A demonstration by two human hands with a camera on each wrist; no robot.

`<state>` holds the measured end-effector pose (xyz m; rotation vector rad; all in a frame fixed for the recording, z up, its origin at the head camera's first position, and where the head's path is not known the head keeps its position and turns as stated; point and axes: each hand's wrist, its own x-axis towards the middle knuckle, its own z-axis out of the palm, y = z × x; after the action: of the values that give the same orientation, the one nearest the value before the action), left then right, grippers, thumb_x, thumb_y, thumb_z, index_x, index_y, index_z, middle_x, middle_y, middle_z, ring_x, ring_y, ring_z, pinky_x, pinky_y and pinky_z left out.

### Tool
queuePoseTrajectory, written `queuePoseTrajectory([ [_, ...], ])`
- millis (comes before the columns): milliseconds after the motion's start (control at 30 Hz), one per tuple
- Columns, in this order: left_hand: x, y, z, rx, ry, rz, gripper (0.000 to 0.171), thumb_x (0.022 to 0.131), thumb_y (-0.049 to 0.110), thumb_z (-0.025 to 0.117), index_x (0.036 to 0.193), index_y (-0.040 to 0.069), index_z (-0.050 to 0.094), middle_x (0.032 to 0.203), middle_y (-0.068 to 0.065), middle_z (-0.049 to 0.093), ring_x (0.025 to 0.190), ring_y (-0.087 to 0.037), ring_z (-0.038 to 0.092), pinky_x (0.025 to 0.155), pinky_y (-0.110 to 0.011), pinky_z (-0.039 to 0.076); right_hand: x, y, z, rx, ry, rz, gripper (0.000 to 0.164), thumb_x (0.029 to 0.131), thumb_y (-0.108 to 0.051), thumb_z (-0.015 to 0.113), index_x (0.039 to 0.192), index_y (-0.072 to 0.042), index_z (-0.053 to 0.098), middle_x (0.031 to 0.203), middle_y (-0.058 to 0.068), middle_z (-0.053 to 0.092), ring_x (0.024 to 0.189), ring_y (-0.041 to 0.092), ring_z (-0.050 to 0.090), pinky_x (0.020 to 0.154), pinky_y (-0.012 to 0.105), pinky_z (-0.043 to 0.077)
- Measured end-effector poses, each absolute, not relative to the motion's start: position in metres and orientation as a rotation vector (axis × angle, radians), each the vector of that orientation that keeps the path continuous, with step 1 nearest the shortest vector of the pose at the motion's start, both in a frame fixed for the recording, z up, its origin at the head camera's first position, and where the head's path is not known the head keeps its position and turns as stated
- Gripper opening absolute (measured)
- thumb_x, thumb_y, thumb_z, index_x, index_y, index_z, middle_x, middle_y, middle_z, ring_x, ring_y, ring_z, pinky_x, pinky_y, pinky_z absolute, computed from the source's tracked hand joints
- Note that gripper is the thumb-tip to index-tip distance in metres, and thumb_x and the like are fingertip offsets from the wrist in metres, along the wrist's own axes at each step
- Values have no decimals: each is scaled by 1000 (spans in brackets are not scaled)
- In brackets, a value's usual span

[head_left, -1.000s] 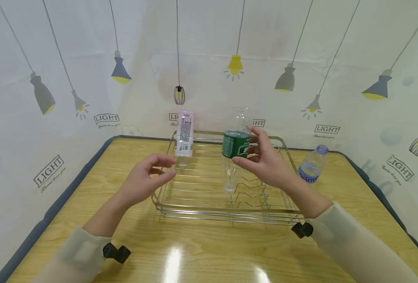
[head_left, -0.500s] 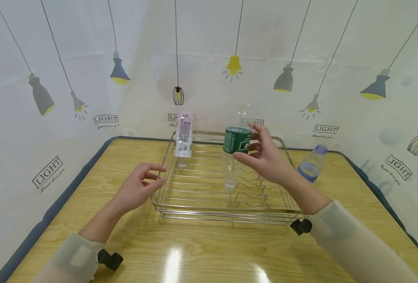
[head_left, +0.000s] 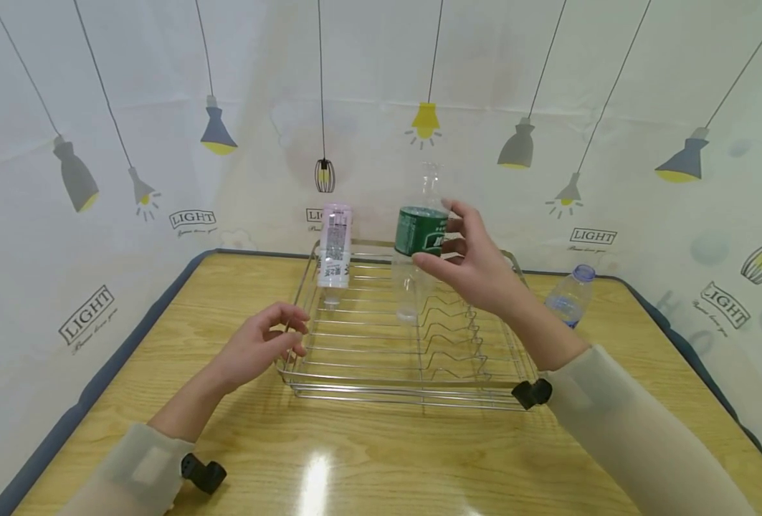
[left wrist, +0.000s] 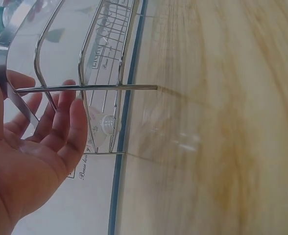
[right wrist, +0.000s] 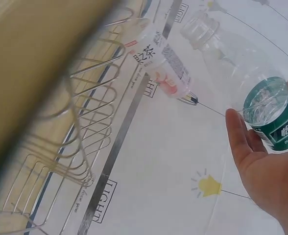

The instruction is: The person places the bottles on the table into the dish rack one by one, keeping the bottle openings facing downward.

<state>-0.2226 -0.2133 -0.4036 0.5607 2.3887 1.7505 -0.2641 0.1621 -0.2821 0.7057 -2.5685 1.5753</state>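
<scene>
My right hand (head_left: 480, 269) grips a clear plastic bottle round its green label (right wrist: 271, 115). The bottle (head_left: 413, 287) is upside down, its neck pointing at the dish rack and its base up. My left hand (head_left: 258, 344) is at the left rim of the wire dish rack (head_left: 361, 380), fingers loosely bent and holding nothing. In the left wrist view the rack's wires cross in front of these fingers (left wrist: 75, 129). A pink and white labelled bottle (head_left: 335, 247) stands upside down at the rack's back left.
A clear bottle with a blue label (head_left: 570, 297) is on the wooden table (head_left: 381, 459), to the right of the rack and partly behind my right arm. Wavy wire dividers (head_left: 451, 337) line the rack's right half. A lamp-patterned cloth (head_left: 381, 72) hangs behind the table.
My right hand has raised the green-labelled bottle, then shifted it slightly left. My left hand has drawn back left from near the pink and white bottle to the rack's left rim.
</scene>
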Motion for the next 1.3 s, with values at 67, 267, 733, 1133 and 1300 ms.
queuePoseTrajectory([
  [67, -223, -213, -405, 568, 2351, 1765, 33, 110, 10, 61, 140, -3, 56, 124, -29, 57, 93, -20, 73, 76, -32, 64, -266, 158, -279, 703, -2562, 1589, 96, 104, -26, 77, 174, -19, 11, 156, 14, 46, 131, 30, 63, 108, 39, 57],
  [267, -225, -212, -406, 562, 2298, 1790, 28, 111, 13, 63, 136, 1, 57, 111, -18, 56, 87, -20, 73, 73, -34, 65, -275, 146, -270, 701, -2515, 1631, 95, 104, -27, 77, 173, -18, 13, 152, 15, 48, 129, 30, 63, 109, 40, 57],
  [733, -227, -214, -408, 563, 2279, 1791, 27, 110, 12, 64, 134, 1, 56, 108, -14, 57, 85, -20, 72, 70, -35, 64, -307, 119, -275, 570, -2435, 1801, 97, 102, -35, 79, 174, -22, 15, 155, 14, 46, 128, 29, 64, 104, 49, 59],
  [1133, -229, -216, -410, 593, 2261, 1806, 27, 110, 10, 64, 133, -1, 56, 108, -16, 59, 84, -20, 71, 69, -34, 64, -334, 89, -283, 499, -2366, 1862, 97, 101, -36, 81, 173, -23, 18, 156, 13, 47, 131, 29, 64, 109, 46, 60],
  [1300, -229, -216, -410, 584, 2259, 1803, 26, 110, 11, 63, 134, 3, 57, 110, -15, 58, 85, -21, 71, 69, -36, 64, -341, 78, -289, 460, -2306, 1915, 93, 100, -34, 81, 172, -25, 22, 154, 13, 50, 128, 30, 64, 112, 53, 58],
])
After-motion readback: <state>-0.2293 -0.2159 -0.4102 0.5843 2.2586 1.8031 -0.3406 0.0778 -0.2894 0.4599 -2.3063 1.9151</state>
